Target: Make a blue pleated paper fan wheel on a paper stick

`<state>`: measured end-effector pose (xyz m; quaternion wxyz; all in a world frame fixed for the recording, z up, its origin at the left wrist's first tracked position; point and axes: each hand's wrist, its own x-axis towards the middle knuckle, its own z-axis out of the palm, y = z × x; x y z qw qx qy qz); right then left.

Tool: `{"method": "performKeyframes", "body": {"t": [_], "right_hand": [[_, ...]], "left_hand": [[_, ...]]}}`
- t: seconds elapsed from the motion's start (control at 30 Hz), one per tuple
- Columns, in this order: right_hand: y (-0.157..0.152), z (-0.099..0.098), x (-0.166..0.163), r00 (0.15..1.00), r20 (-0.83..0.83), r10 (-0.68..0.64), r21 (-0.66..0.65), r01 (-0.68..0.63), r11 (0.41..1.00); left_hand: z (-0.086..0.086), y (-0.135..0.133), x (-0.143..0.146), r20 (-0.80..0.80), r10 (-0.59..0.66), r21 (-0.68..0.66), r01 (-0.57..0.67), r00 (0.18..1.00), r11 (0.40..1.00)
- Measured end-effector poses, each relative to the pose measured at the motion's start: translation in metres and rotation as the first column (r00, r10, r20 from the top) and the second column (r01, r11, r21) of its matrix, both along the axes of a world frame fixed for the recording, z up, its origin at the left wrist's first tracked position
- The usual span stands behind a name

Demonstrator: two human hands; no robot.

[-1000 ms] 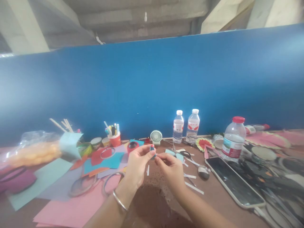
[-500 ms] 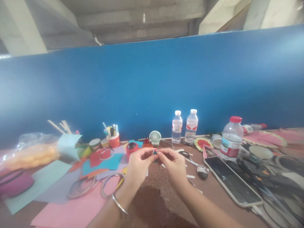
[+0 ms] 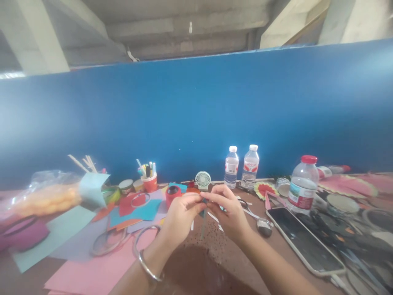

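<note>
My left hand [image 3: 179,217] and my right hand [image 3: 229,215] meet above the middle of the brown table, fingertips nearly touching. Both are closed in a pinch on a small blue-green piece [image 3: 203,213], most of it hidden by the fingers. A thin greenish strip [image 3: 203,227] hangs below the fingertips; whether it joins the piece I cannot tell. On my left wrist is a silver bangle [image 3: 149,266]. White paper scraps [image 3: 215,217] lie under the hands, and a red roll-shaped thing [image 3: 172,193] stands just beyond the left one.
Coloured paper sheets [image 3: 89,268] and clear tape rolls [image 3: 109,241] spread out on the left. A cup of pens [image 3: 150,182], a small fan [image 3: 203,180] and water bottles [image 3: 231,168] stand at the back. Right of my hands lie scissors [image 3: 250,213] and a phone [image 3: 303,239].
My right fingers have lifted and shifted over the left fingertips. The red bit seen between the fingers is now hidden, and a greenish strip shows below. The whole view has shifted slightly.
</note>
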<state>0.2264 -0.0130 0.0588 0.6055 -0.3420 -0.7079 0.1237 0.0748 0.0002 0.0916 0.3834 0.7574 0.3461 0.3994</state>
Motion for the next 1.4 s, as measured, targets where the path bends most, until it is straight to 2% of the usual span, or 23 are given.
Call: {"method": "performKeyframes", "body": {"t": [0.13, 0.17, 0.23, 0.37, 0.5, 0.67, 0.83, 0.93, 1.03, 1.13, 1.2, 1.3, 1.4], "right_hand": [[-0.002, 0.003, 0.000, 0.999, 0.049, -0.010, -0.033, 0.012, 0.999], [-0.002, 0.002, 0.000, 0.999, 0.041, 0.000, -0.059, 0.002, 0.998], [-0.001, 0.001, -0.002, 1.000, 0.009, 0.014, -0.107, -0.013, 0.994], [0.000, -0.005, -0.005, 0.998, -0.053, -0.022, -0.175, 0.013, 0.984], [0.000, -0.012, -0.009, 0.985, -0.165, -0.041, -0.208, 0.006, 0.978], [-0.003, -0.014, -0.015, 0.951, -0.307, -0.046, -0.220, -0.024, 0.975], [-0.006, -0.014, -0.019, 0.930, -0.365, -0.036, -0.230, -0.052, 0.972], [-0.007, -0.016, -0.020, 0.923, -0.384, -0.011, -0.226, -0.082, 0.971], [-0.007, -0.016, -0.019, 0.931, -0.364, -0.033, -0.209, -0.047, 0.977], [-0.005, -0.016, -0.017, 0.943, -0.320, -0.092, -0.170, 0.038, 0.985], [-0.004, -0.016, -0.015, 0.944, -0.316, -0.095, -0.146, 0.051, 0.988], [-0.003, -0.015, -0.013, 0.934, -0.353, -0.047, -0.142, -0.004, 0.990], [-0.003, -0.014, -0.013, 0.889, -0.459, -0.006, -0.201, -0.097, 0.975]], "left_hand": [[-0.001, -0.003, 0.000, 0.024, 0.057, -0.045, -0.056, 0.998, 0.997], [-0.002, -0.004, 0.000, 0.004, 0.078, -0.018, -0.078, 0.997, 0.997], [-0.004, -0.006, 0.000, -0.107, 0.119, 0.131, -0.105, 0.987, 0.986], [-0.008, -0.004, -0.003, -0.296, 0.254, 0.471, -0.091, 0.921, 0.877], [-0.007, 0.001, -0.008, -0.329, 0.356, 0.659, -0.058, 0.875, 0.750], [0.003, -0.002, -0.010, -0.514, 0.439, 0.756, 0.147, 0.737, 0.638], [-0.001, -0.006, -0.010, -0.547, 0.488, 0.779, 0.200, 0.680, 0.595], [-0.002, -0.004, -0.012, -0.581, 0.447, 0.740, 0.214, 0.680, 0.638], [0.001, -0.003, -0.013, -0.563, 0.353, 0.655, 0.143, 0.747, 0.742], [0.008, -0.004, -0.014, -0.451, 0.222, 0.466, 0.016, 0.865, 0.884], [0.012, -0.005, -0.015, -0.341, 0.149, 0.296, -0.045, 0.928, 0.954], [0.017, -0.005, -0.017, -0.212, 0.095, 0.092, -0.077, 0.973, 0.993], [0.019, -0.002, -0.019, -0.131, 0.076, 0.028, -0.073, 0.988, 0.997]]}}
